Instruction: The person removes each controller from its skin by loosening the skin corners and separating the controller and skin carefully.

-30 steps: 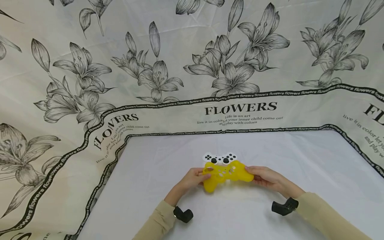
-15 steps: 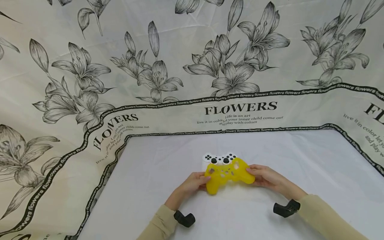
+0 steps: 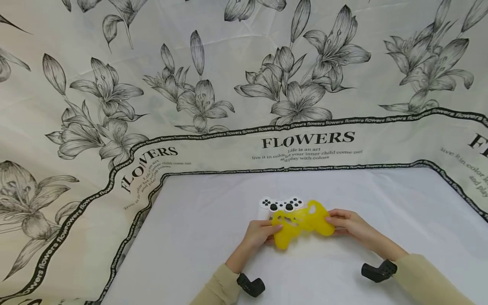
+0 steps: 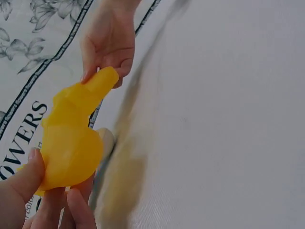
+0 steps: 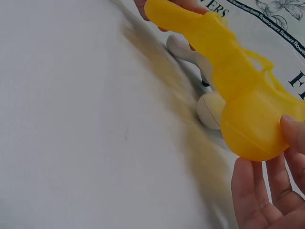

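A yellow silicone controller cover (image 3: 320,220) with cut-out holes is held up between both hands above the table. My left hand (image 3: 259,237) pinches its left grip, thumb on the front and fingers behind. At the other end my right hand (image 3: 348,226) pinches the right grip in the same way. Behind the cover lies a white game controller (image 3: 282,204) with black sticks and buttons, its lower part hidden by the yellow cover. In the right wrist view the pale handle of the controller (image 5: 209,110) shows beneath the cover.
A white cloth (image 3: 190,228) covers the table. Along its back and sides hangs a pale curtain (image 3: 213,152) printed with black flowers and lettering. Each wrist carries a black camera mount, one on the left (image 3: 250,285) and one on the right (image 3: 378,271).
Both hands have moved a little to the right with the yellow cover, and its right end now sits higher. More of the white controller's front shows. The controller stays on the table.
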`<state>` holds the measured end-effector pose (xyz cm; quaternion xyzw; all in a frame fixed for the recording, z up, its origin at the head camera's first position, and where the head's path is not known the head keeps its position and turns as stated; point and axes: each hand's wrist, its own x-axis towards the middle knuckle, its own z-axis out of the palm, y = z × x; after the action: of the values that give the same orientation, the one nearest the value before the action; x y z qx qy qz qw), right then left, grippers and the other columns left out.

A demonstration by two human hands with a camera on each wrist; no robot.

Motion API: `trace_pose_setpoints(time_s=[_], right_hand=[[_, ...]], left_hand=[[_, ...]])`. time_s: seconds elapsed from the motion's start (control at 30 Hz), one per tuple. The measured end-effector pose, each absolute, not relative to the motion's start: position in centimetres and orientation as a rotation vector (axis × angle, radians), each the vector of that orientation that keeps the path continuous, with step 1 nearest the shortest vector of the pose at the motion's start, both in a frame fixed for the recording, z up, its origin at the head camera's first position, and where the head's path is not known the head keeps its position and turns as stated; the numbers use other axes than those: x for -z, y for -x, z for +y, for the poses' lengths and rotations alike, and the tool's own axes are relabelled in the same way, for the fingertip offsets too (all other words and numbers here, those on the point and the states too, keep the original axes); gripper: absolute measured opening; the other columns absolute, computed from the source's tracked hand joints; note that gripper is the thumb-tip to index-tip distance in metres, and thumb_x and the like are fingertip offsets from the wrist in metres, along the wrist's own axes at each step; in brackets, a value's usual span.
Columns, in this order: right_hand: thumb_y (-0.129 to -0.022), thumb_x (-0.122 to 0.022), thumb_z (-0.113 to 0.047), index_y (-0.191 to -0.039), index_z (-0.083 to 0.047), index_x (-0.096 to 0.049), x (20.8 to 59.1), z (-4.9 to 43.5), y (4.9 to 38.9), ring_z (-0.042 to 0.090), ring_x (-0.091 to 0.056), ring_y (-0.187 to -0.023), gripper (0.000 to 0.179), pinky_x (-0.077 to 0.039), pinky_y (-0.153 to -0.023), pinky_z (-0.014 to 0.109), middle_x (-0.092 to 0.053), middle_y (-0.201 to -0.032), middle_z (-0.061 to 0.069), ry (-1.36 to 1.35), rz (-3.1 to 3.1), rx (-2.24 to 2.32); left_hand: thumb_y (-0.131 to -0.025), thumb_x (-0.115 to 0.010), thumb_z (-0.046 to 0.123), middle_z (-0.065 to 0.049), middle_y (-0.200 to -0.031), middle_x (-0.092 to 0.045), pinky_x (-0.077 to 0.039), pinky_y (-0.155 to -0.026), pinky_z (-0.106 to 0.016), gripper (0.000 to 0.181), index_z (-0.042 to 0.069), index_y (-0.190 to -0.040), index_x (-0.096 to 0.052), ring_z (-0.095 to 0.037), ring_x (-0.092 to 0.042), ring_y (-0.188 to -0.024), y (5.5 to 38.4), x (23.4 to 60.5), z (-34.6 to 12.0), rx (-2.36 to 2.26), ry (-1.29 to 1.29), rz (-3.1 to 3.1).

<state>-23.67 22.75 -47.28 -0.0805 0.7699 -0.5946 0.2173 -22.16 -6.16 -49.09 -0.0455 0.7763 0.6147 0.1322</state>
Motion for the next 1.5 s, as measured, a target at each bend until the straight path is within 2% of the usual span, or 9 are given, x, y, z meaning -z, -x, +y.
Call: trace_pose_setpoints(time_s=[0.23,0.43,0.8,0.97,1.07,1.2,1.33,1.43,1.5], right_hand=[[-0.100,-0.050,-0.022,-0.123,0.011,-0.049,47.4,25.2,23.4,0.001,-0.059,-0.090,0.040,-0.055,-0.081,0.024,-0.060,-0.102,-0.012,0.241,2.147,1.656],[-0.100,-0.051,-0.023,-0.120,0.006,-0.053,47.1,27.0,23.5,0.000,-0.060,-0.091,0.035,-0.055,-0.081,0.023,-0.061,-0.100,-0.016,0.224,2.170,1.670],[-0.101,-0.050,-0.026,-0.122,0.001,-0.053,46.8,29.7,24.1,0.000,-0.059,-0.088,0.034,-0.056,-0.080,0.023,-0.058,-0.098,-0.020,0.098,2.224,1.701],[-0.099,-0.053,-0.026,-0.118,-0.012,-0.059,47.1,31.0,24.1,-0.001,-0.060,-0.088,0.024,-0.056,-0.080,0.022,-0.058,-0.097,-0.025,0.061,2.219,1.750],[-0.099,-0.054,-0.026,-0.113,-0.020,-0.060,47.3,32.0,24.0,-0.003,-0.060,-0.087,0.017,-0.056,-0.079,0.020,-0.058,-0.096,-0.028,0.026,2.216,1.770],[-0.099,-0.054,-0.029,-0.125,-0.008,-0.056,47.6,32.9,24.1,-0.005,-0.059,-0.086,0.034,-0.055,-0.078,0.019,-0.055,-0.094,-0.030,-0.027,2.240,1.729],[-0.099,-0.053,-0.032,-0.139,0.008,-0.038,47.7,33.0,24.5,-0.006,-0.058,-0.087,0.058,-0.055,-0.080,0.019,-0.053,-0.094,-0.031,-0.062,2.229,1.695],[-0.099,-0.053,-0.034,-0.141,0.009,-0.036,47.6,32.9,24.7,-0.005,-0.058,-0.086,0.062,-0.055,-0.081,0.020,-0.053,-0.094,-0.029,-0.082,2.213,1.697],[-0.098,-0.054,-0.034,-0.137,0.000,-0.046,47.6,32.8,24.9,-0.005,-0.058,-0.086,0.052,-0.055,-0.080,0.019,-0.054,-0.093,-0.029,-0.097,2.196,1.708]], left_hand=[[-0.088,-0.069,0.018,-0.012,-0.108,-0.072,-0.054,-0.066,-0.020,0.037,-0.001,-0.120,-0.065,-0.007,-0.063,-0.078,21.9,48.6,-4.3,-1.841,-0.013,2.278],[-0.088,-0.067,0.010,-0.016,-0.113,-0.070,-0.057,-0.073,-0.025,0.036,-0.005,-0.121,-0.063,-0.011,-0.066,-0.087,22.2,47.9,-2.9,-1.853,-0.041,2.237],[-0.080,-0.077,0.015,-0.006,-0.083,-0.075,-0.054,-0.051,-0.021,0.025,0.003,-0.102,-0.073,-0.008,-0.062,-0.055,23.6,46.6,1.0,-1.925,0.052,2.350],[-0.079,-0.079,0.015,-0.003,-0.074,-0.072,-0.051,-0.047,-0.019,0.024,0.003,-0.098,-0.073,-0.015,-0.065,-0.054,24.3,46.6,2.7,-1.857,0.038,2.485],[-0.078,-0.079,0.013,-0.003,-0.073,-0.071,-0.050,-0.047,-0.019,0.025,0.002,-0.100,-0.073,-0.014,-0.064,-0.053,24.7,46.6,3.7,-1.817,0.029,2.503],[-0.078,-0.078,0.008,-0.004,-0.071,-0.071,-0.048,-0.045,-0.017,0.025,0.000,-0.100,-0.072,-0.007,-0.057,-0.048,25.1,46.5,4.7,-1.755,-0.025,2.545],[-0.077,-0.079,0.009,-0.005,-0.069,-0.071,-0.045,-0.044,-0.015,0.025,0.002,-0.100,-0.073,-0.006,-0.057,-0.047,25.6,46.4,5.3,-1.590,-0.076,2.733],[-0.078,-0.078,0.013,-0.003,-0.073,-0.073,-0.045,-0.053,-0.013,0.024,0.006,-0.101,-0.074,-0.005,-0.061,-0.057,25.8,46.3,5.7,-1.445,-0.080,2.854],[-0.079,-0.077,0.015,-0.003,-0.077,-0.074,-0.045,-0.059,-0.014,0.023,0.007,-0.101,-0.075,-0.005,-0.064,-0.064,25.7,46.2,5.9,-1.351,-0.078,2.904]])
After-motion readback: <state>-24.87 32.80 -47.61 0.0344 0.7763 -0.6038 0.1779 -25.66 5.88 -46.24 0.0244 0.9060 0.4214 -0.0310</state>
